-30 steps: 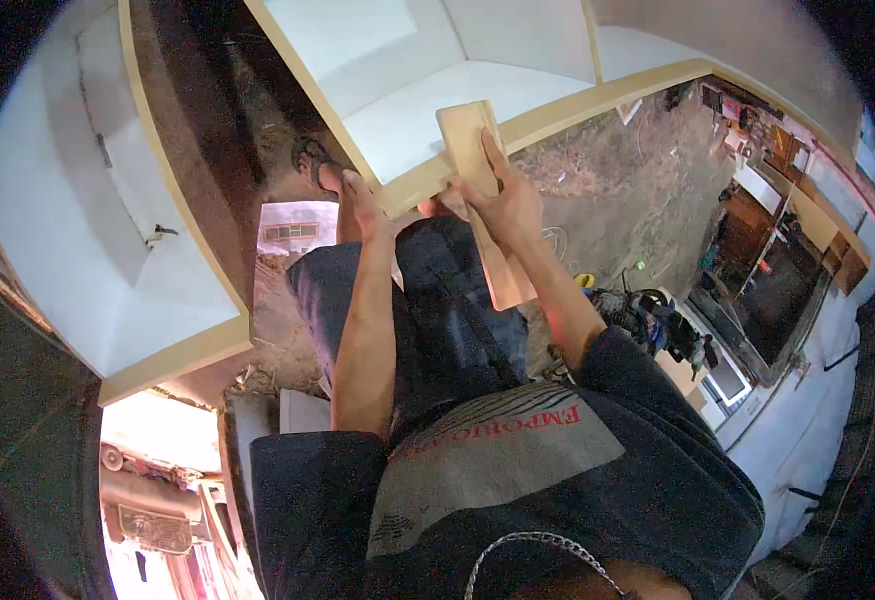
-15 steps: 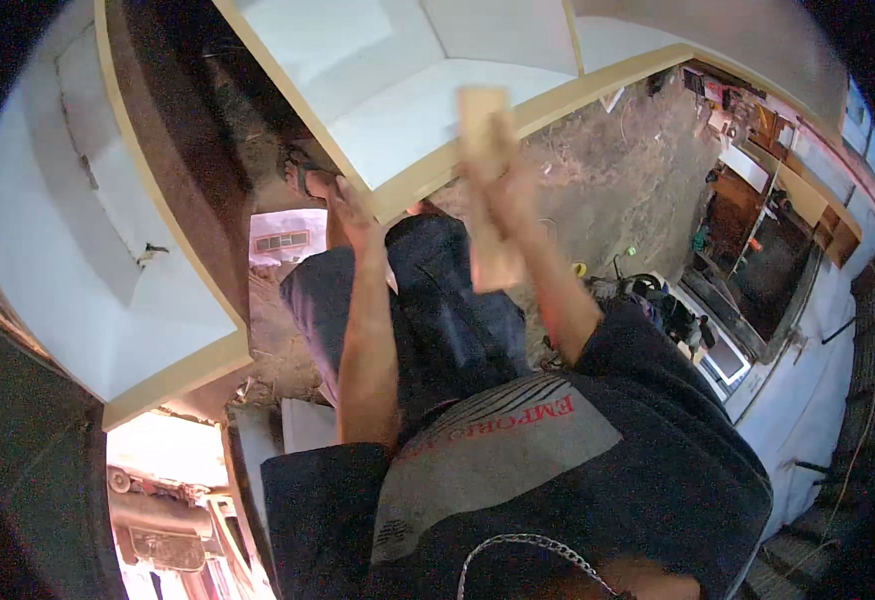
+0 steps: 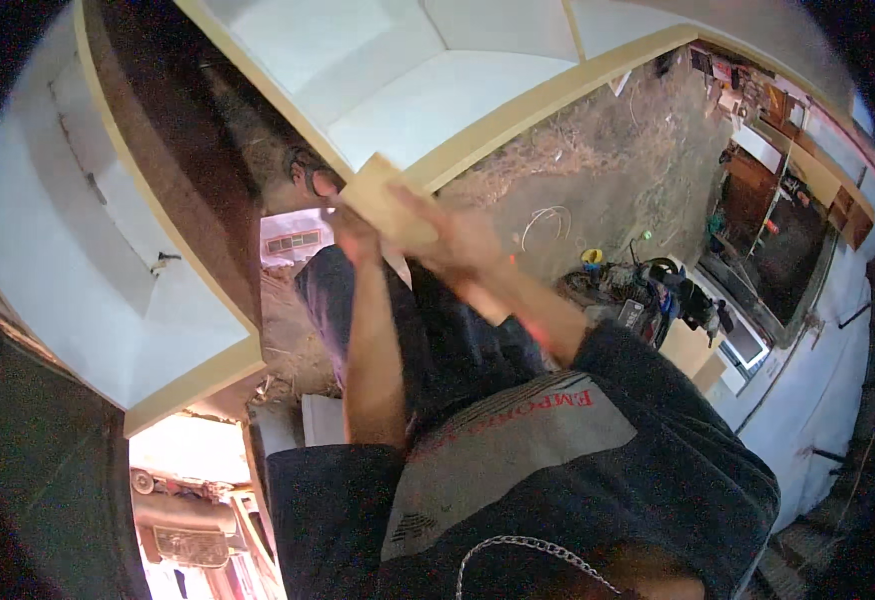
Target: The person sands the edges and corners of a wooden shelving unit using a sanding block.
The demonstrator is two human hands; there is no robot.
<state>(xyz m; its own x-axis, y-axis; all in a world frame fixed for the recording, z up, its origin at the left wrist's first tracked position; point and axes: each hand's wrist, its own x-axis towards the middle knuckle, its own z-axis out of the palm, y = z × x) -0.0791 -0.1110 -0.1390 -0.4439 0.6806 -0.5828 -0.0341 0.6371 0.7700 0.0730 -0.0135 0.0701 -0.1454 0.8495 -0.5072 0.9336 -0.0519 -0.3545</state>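
Note:
My right hand, smeared by motion, is closed around a long pale wooden block. The block lies slantwise across the near corner of a white cabinet box with tan edging, covering that corner from sight. Whether it touches the edging is unclear. My left hand is raised at the same corner, just below the block's far end. Its fingers are partly behind the block and blurred, so their grip does not show. A light pointed sliver shows between my two hands.
A second white box with tan edging stands at the left. On the dirt floor at right are a coil of pale wire, a yellow round thing and a dark heap of tools. A white wall runs along the right.
The wooden block has swung from nearly upright to a slant and moved left and down, onto the cabinet's near corner. My right hand moved with it; my left hand stays near that corner.

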